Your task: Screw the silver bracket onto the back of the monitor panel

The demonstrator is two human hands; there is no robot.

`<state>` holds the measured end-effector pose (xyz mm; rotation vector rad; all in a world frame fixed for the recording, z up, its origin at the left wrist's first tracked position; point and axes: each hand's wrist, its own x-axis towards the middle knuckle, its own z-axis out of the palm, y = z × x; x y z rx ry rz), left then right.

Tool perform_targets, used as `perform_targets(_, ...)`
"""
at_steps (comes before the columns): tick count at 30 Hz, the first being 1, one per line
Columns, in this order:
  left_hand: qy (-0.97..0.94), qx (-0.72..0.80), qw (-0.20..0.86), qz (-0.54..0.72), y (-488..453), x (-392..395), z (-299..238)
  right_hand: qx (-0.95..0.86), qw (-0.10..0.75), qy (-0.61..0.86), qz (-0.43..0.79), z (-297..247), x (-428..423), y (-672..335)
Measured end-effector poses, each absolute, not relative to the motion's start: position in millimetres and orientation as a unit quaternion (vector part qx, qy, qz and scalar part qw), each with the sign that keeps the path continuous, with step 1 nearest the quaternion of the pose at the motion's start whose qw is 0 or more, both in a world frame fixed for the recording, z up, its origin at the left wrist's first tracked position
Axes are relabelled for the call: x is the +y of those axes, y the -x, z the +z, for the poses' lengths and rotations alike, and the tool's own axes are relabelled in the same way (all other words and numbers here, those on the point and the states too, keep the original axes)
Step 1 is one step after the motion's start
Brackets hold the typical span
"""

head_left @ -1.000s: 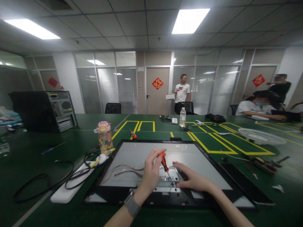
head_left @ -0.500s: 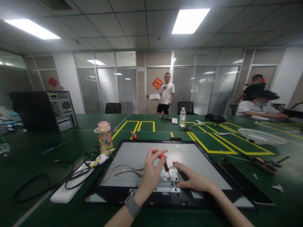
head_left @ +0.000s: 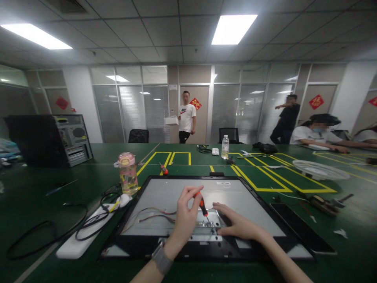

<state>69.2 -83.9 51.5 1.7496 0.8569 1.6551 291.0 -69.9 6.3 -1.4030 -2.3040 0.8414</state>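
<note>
Small orange-handled screwdriver (head_left: 202, 206) near upright, tip down on the metal bracket (head_left: 203, 236), low and central on the face-down monitor panel (head_left: 165, 190). Handle pinched between thumb and fingertips of left hand (head_left: 184, 220), closed snug around it; grey watch (head_left: 161, 260) on that wrist. Right hand (head_left: 237, 226) at 3 o'clock of the tip, palm down, fingers stretched flat onto the bracket, nothing gripped. Thin coloured wires (head_left: 153, 214) across the panel at 9 o'clock. Around the panel, on the green table (head_left: 44, 184): pink bottle (head_left: 127, 173) at 10 o'clock, white power strip (head_left: 79, 241) under black cables at 8, second screwdriver (head_left: 163, 169) at 11, clear water bottle (head_left: 225, 146) at 1, fan grille (head_left: 321, 169) at 2, computer case (head_left: 59, 137) well off at 10.
</note>
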Motion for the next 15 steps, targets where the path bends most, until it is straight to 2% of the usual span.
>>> perform_targets(4, -0.632, 0.323, 0.347, 0.613, -68.2, -83.3, 48.2, -0.805, 0.165, 0.488, 0.295, 5.5, -69.1, -290.9)
perform_targets(10, -0.650, 0.327, 0.269, 0.631, -69.7, -82.9, 50.7, -0.805, 0.166, 0.488, 0.293, 3.1, -67.5, -291.4)
perform_targets(15, -0.660, 0.305, 0.298, 0.618, -69.3, -85.7, 54.2, -0.808, 0.167, 0.482, 0.293, 4.6, -69.2, -291.5)
